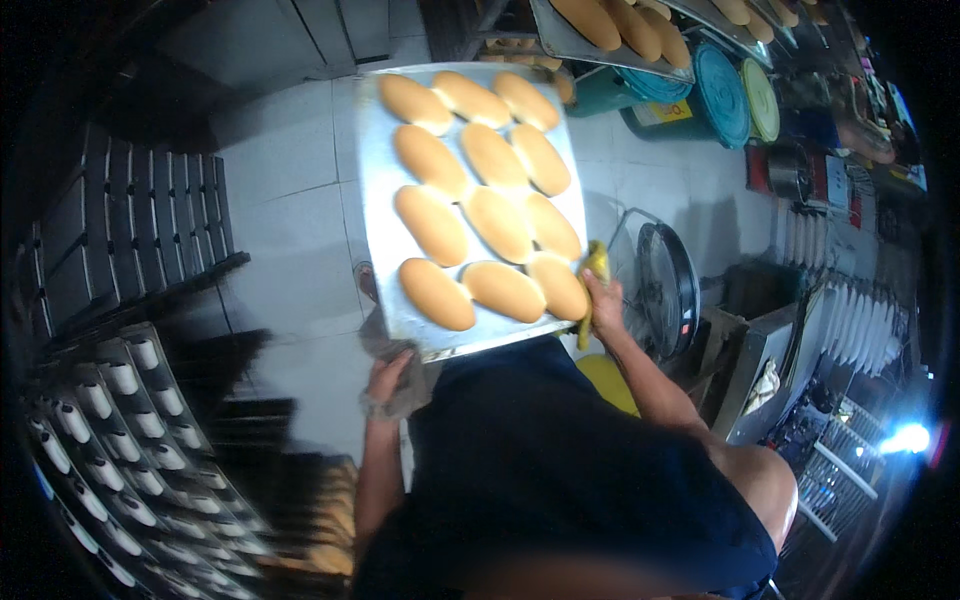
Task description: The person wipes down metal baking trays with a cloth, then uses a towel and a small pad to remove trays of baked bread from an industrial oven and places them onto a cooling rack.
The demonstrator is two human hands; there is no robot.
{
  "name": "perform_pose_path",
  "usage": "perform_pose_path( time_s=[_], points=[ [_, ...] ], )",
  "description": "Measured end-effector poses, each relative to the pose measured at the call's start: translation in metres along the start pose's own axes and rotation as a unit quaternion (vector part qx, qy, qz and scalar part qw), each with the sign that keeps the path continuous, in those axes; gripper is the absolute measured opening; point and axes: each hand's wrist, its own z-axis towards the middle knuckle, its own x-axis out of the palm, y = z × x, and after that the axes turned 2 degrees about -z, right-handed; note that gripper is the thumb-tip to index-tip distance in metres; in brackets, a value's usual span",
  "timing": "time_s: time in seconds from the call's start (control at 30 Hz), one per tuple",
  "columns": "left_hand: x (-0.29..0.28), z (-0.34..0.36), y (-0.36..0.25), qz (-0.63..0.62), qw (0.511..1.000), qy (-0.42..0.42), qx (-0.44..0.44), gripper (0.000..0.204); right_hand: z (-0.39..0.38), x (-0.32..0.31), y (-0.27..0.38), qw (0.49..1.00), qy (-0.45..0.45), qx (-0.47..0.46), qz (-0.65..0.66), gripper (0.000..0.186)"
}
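A metal baking tray (378, 180) is held out in front of my body, carrying several rows of golden-brown oval bread rolls (497, 225). Neighbouring rolls touch in places. My left hand (390, 378) grips the tray's near left corner through a greyish cloth (412, 385). At the near right edge, my right hand (604, 302) is closed on the tray with a yellow cloth (597, 262) in its grasp. The tray hides part of both hands' fingers.
On the left stand dark racks (150, 215) and trays of pale dough pieces (125, 378). Teal lidded bins (720, 95) and another tray of rolls (640, 35) are at the far right. A round fan (668, 285) stands beyond my right hand.
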Motion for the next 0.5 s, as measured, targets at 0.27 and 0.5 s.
perform_pose_path(
  time_s=[0.27,0.5],
  points=[
    [0.137,0.140,0.053,-0.029,0.990,0.135,-0.019,0.023,0.085,-0.116,-0.023,0.994,-0.073,0.059,0.052,0.030],
    [0.180,0.186,0.052,-0.128,0.982,0.137,-0.024,0.024,0.164,-0.124,-0.036,0.996,-0.068,0.019,-0.051,0.035]
  ],
)
